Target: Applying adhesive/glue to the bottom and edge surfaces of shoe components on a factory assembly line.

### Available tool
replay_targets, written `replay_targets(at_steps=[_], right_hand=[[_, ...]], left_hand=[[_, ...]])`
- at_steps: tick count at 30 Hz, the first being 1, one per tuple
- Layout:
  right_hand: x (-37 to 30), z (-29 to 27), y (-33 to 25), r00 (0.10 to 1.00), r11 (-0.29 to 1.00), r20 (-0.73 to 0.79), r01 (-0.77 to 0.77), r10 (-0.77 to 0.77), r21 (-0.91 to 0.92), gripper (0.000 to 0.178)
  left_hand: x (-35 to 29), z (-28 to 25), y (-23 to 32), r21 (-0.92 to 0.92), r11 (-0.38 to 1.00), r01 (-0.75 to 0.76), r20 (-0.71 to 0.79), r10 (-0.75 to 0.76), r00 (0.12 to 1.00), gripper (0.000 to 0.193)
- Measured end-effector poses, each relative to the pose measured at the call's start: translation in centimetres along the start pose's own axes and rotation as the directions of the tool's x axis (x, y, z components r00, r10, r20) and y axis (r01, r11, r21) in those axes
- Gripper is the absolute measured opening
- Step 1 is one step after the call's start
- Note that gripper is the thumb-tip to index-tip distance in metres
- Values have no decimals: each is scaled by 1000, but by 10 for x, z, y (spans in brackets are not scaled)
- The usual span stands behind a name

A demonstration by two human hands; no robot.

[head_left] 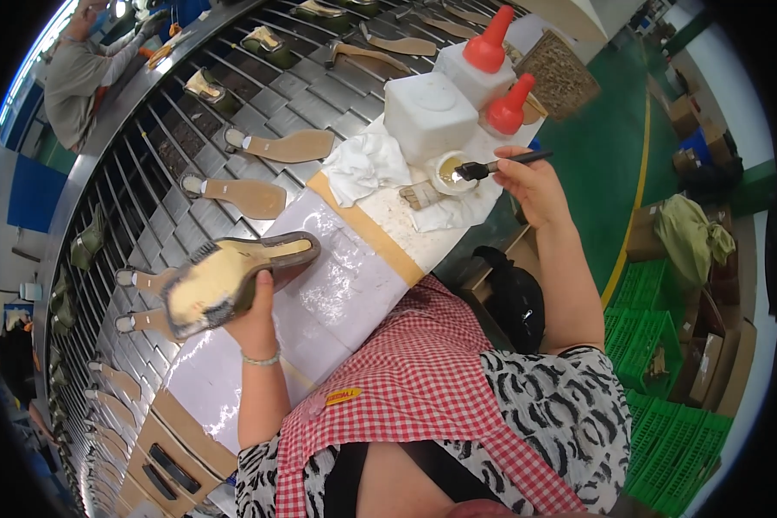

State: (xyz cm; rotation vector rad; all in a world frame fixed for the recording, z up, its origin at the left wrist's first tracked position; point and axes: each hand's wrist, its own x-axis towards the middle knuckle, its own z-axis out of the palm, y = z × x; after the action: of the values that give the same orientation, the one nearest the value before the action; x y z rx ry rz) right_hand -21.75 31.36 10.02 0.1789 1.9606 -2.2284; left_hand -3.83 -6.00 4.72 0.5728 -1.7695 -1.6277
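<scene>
Our left hand (255, 315) grips a shoe (233, 276) over the table (345, 285) edge; our right hand (527, 177) pinches a brush (501, 164) in the cup (451, 173), jugs (432, 112) crowding behind.

Glossy plastic sheet (337, 285) over the bench, matt white plastic jugs (430, 112), crumpled white cloth (363, 164), ribbed metal conveyor (190, 147).

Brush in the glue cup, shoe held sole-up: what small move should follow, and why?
Probably lift the brush from the cup and carry it to the shoe. The right hand has its tip in the cup's yellowish glue, while the left hand holds the shoe's underside up.
</scene>
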Motion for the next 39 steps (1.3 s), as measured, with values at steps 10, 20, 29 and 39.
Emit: replay_targets(at_steps=[10, 20, 29, 39], right_hand=[[7, -2, 53, 867, 715, -82, -348, 492, 606, 26], [-75, 65, 8, 931, 837, 286, 35, -226, 547, 23], [-125, 145, 13, 773, 985, 611, 153, -168, 78, 20], [-128, 145, 6, 631, 925, 730, 380, -263, 6, 17]], left_hand=[[-5, -14, 28, -76, 987, -145, 563, 162, 810, 92], [-52, 15, -8, -14, 964, -266, 454, 243, 857, 92], [-59, 16, -7, -70, 964, -257, 472, 259, 843, 88], [-63, 17, -12, -61, 944, -324, 472, 313, 824, 85]])
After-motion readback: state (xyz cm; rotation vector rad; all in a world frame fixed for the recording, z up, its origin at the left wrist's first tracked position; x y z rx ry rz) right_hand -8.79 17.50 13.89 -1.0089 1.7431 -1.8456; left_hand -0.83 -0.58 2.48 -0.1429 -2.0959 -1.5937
